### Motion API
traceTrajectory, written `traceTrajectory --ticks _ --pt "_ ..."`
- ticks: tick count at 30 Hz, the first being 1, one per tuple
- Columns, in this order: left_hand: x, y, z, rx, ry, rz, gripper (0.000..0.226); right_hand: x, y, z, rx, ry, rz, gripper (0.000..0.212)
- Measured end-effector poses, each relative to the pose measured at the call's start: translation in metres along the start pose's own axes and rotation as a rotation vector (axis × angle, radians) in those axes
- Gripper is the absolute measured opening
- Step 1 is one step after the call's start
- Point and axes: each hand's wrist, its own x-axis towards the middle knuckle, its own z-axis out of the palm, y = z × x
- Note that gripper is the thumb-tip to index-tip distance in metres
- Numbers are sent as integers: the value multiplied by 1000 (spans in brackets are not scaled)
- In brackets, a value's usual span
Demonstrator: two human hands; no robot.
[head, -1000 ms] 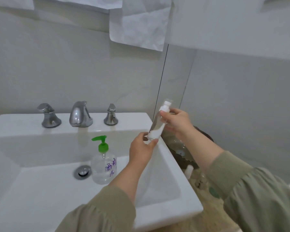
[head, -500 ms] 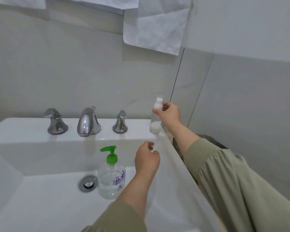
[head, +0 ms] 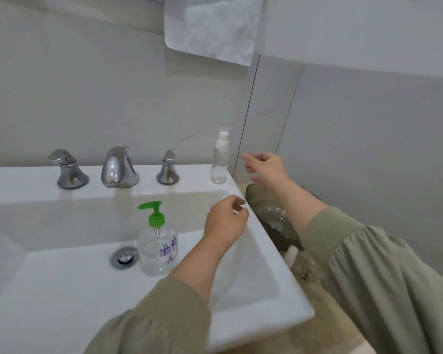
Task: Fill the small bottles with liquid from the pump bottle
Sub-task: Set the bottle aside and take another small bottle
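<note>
A small clear bottle (head: 220, 159) with a white spray top stands upright on the back right corner of the white sink (head: 271, 251). My right hand (head: 265, 169) hovers just right of it, fingers spread, touching nothing. A clear pump bottle (head: 157, 247) with a green pump and purple writing stands in the basin beside the drain. My left hand (head: 225, 224) hangs over the basin's right side with fingers loosely curled; whether it holds anything small, I cannot tell.
A chrome tap (head: 119, 167) and two handles (head: 68, 169) (head: 168, 168) line the sink's back ledge. A drain (head: 124, 258) lies in the basin. A clear glass container (head: 271, 215) sits below the sink's right edge. White paper (head: 212, 26) hangs on the wall.
My right hand set the small bottle down on the sink's back right corner and let go, drawing away to the right. My left hand stayed over the basin.
</note>
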Motion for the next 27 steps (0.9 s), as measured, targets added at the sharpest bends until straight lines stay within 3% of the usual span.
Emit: traceTrajectory --ticks 7,11,15,19,22,27 --pt "-50 40 40 170 -103 254 17 -49 11 -91 -31 23 45 18" --pt "-62 50 56 247 -131 289 17 -74 19 -130 -223 43 48 12" --pt "-75 55 68 325 -129 365 19 -96 29 -167 -697 15 15 17" --pt "-88 47 72 416 -149 591 18 -116 36 -180 -1033 -263 136 42" --pt "-91 43 73 457 -140 677 19 -124 45 -178 -1169 -426 208 59" --pt "-92 42 70 446 -57 701 16 -132 71 -168 -1204 -417 244 57"
